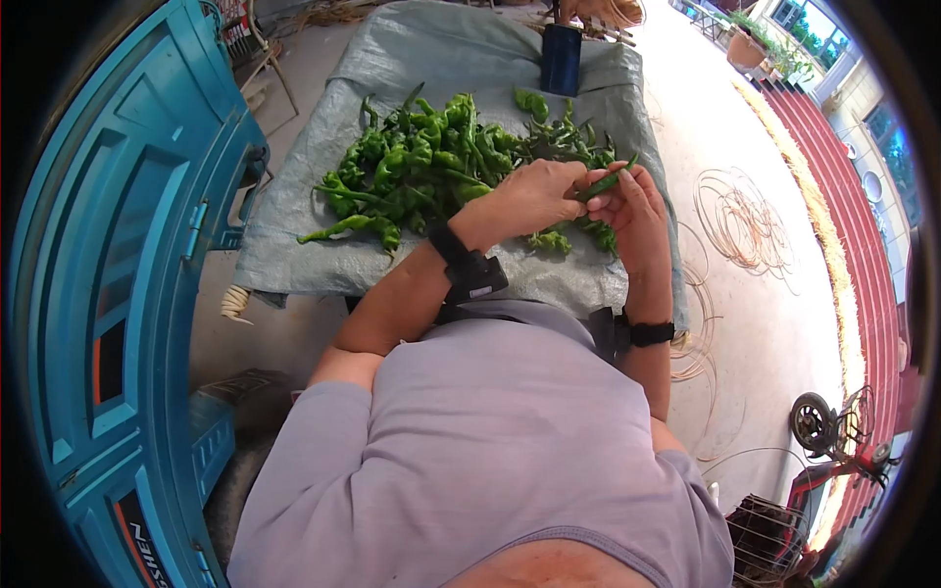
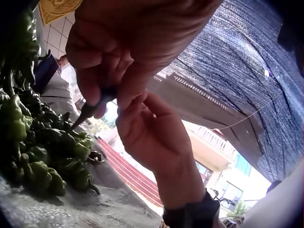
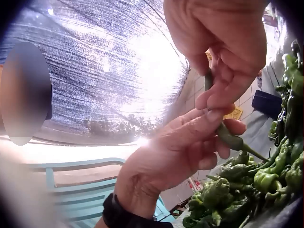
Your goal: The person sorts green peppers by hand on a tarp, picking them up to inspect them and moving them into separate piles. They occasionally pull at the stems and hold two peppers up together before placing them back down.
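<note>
Both hands hold one slim green chili pepper [image 1: 605,184] above the right part of a cloth-covered surface [image 1: 333,103]. My left hand [image 1: 524,204] grips its stem end; in the right wrist view the thumb and fingers close round the pepper [image 3: 230,138], its stem pointing down. My right hand [image 1: 642,220] pinches the other end between thumb and fingertips, and the two hands meet. A large heap of green peppers [image 1: 392,162] lies to the left of the hands. Behind them is a smaller group of thin peppers [image 1: 573,137], partly covered by the fingers.
A dark blue container [image 1: 561,61] stands at the far right corner of the cloth. Along the left side is a teal metal vehicle body [image 1: 118,245]. Coiled wire [image 1: 745,225] lies on the floor at right, with a red bike [image 1: 828,451] further down.
</note>
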The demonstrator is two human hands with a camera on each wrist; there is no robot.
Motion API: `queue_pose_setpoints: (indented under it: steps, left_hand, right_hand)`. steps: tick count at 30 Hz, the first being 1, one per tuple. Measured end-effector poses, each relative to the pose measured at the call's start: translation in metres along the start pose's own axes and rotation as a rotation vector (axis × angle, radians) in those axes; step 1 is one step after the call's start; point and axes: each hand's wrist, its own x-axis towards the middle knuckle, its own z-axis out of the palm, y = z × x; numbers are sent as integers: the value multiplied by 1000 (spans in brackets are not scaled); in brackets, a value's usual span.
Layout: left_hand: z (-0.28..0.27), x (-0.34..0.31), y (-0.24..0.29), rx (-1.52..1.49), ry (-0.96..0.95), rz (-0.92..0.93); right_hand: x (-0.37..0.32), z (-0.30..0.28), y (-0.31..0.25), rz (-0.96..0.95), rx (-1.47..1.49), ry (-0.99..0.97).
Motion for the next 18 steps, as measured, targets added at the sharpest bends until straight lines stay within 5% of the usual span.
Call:
queue_pose_setpoints:
  steps: [3,6,13,16,18]
  left_hand:
    - [-1,4,-4,9,105,-2]
    - [-5,8,-4,-41,183,-62]
    - [0,15,-20,-159,414,-119]
    - [-7,17,-27,83,669,-31]
    - [-17,14,-29,213,640,-124]
  right_hand:
    - [0,4,-1,-7,-110,67]
    - [0,6,8,84,-461,-47]
    - [-5,19,11,203,-672,-195]
    - [-9,15,8,189,-758,-122]
    - [-10,10,2,128,-757,-29]
